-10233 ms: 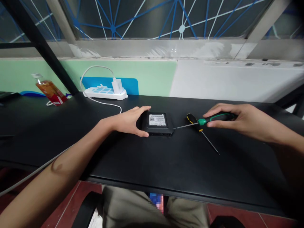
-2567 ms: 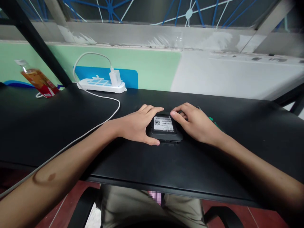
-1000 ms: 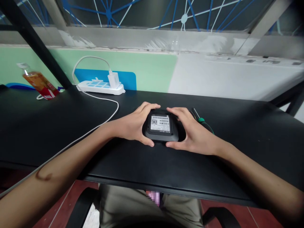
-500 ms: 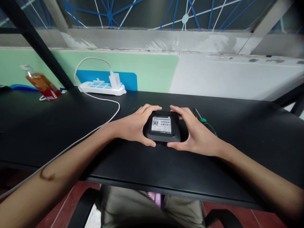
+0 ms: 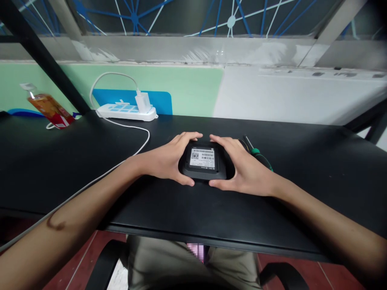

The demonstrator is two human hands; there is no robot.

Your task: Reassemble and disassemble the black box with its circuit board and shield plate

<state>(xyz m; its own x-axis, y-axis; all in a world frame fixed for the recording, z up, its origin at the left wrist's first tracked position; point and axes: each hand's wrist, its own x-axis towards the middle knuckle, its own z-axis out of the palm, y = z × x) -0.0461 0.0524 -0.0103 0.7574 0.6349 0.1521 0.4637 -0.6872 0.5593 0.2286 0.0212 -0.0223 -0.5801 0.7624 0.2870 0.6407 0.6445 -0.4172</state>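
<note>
A small black box (image 5: 203, 161) with a white barcode label on top lies on the black desk (image 5: 90, 169). My left hand (image 5: 167, 159) cups its left side, thumb at the near edge and fingers over the far edge. My right hand (image 5: 244, 167) cups its right side the same way. Both hands grip the box between them. A green-handled screwdriver (image 5: 256, 155) lies just behind my right hand, partly hidden by it.
A white power strip (image 5: 123, 113) with a charger plugged in sits at the back left; its white cable (image 5: 133, 151) runs across the desk toward me. A drink bottle (image 5: 48, 110) lies at the far left. A black diagonal frame bar (image 5: 42, 56) rises behind it.
Ten seconds ago my right hand held the green screwdriver; it has since put it down and come to the box. Over the last second both hands hold the box almost unmoved.
</note>
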